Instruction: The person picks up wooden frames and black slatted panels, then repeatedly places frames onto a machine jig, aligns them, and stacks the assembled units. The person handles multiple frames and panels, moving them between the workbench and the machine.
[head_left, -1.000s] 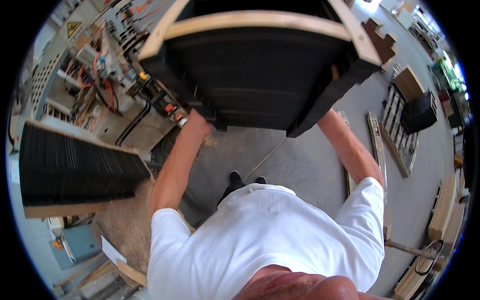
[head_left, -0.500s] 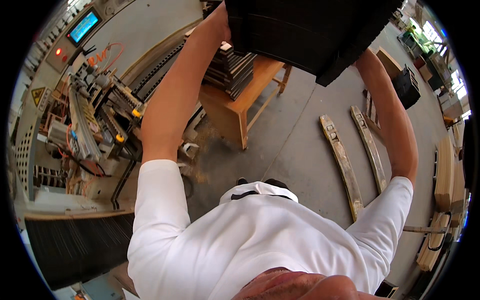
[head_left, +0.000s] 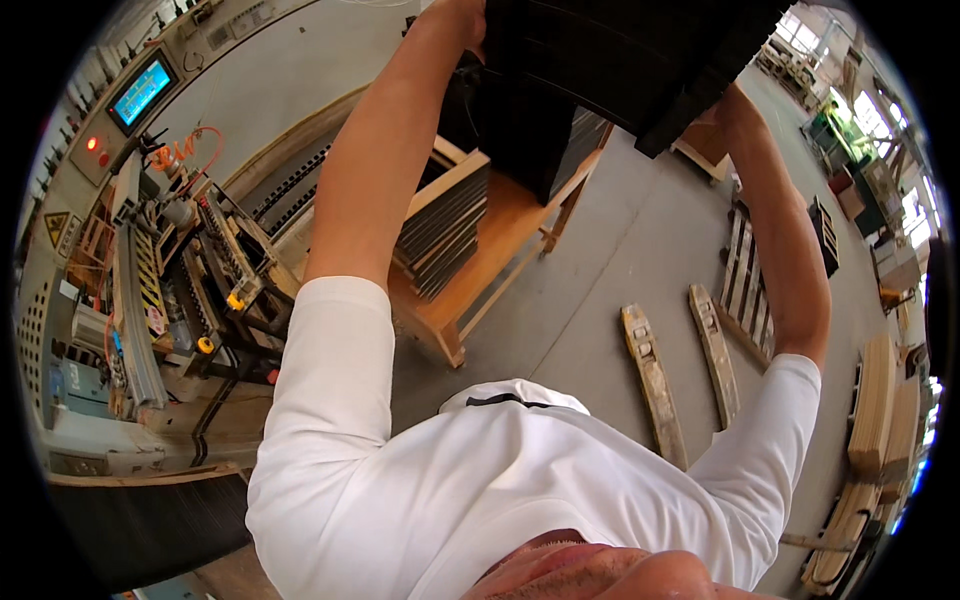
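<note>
the wooden bench (head_left: 508, 220) is now sitting closer to the body than half a second ago, suggesting the black load (head_left: 610, 50), overlapping its far end in view, is nearing it. left hand (head_left: 472, 28) and right hand (head_left: 716, 108) are supporting opposite sides, fingers too hidden to tell how they're closing. dark slats (head_left: 442, 238) are crowding the bench's left edge; grey floor (head_left: 565, 345) is stretching rightward from it to two metal bars (head_left: 655, 392), seemingly leaving stepping room.

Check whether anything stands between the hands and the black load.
Nothing visible does: the left hand is against one side of the black load, the right hand against the other. The fingers are mostly hidden.
</note>
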